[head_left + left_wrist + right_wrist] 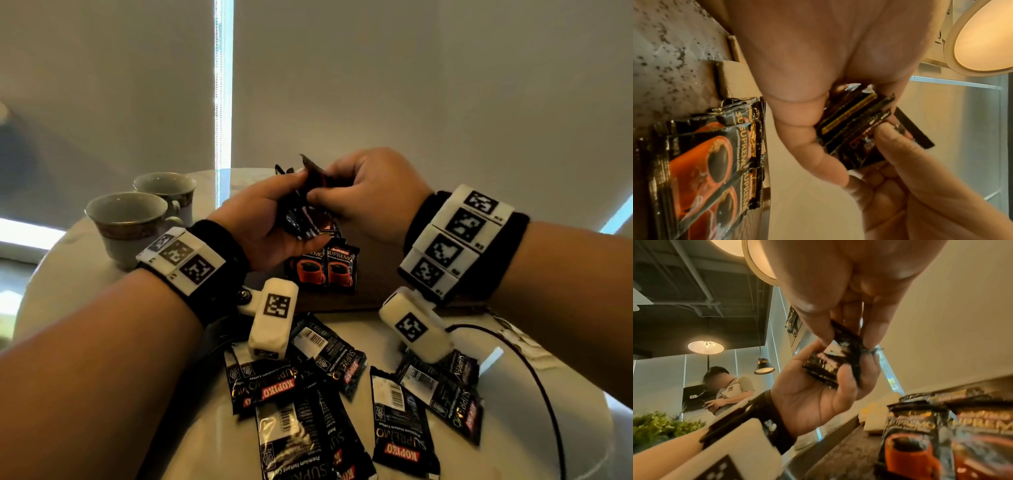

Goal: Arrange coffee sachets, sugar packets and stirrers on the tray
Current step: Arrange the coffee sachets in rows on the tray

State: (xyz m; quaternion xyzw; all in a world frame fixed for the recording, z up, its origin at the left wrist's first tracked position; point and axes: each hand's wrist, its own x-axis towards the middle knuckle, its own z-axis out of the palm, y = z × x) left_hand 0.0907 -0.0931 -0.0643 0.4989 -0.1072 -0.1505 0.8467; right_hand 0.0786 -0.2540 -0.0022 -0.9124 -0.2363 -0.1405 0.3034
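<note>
My left hand is held palm up above the dark tray and grips a stack of black coffee sachets. My right hand pinches one sachet at the top of that stack, between thumb and fingers. Two sachets printed with an orange cup lie side by side on the tray under my hands. Several more black sachets lie scattered on the round white table in front of the tray. I see no sugar packets or stirrers.
Two white teacups stand at the table's left, behind my left wrist. A black cable curves over the table at the right. A person stands in the background of the right wrist view, beside green plants.
</note>
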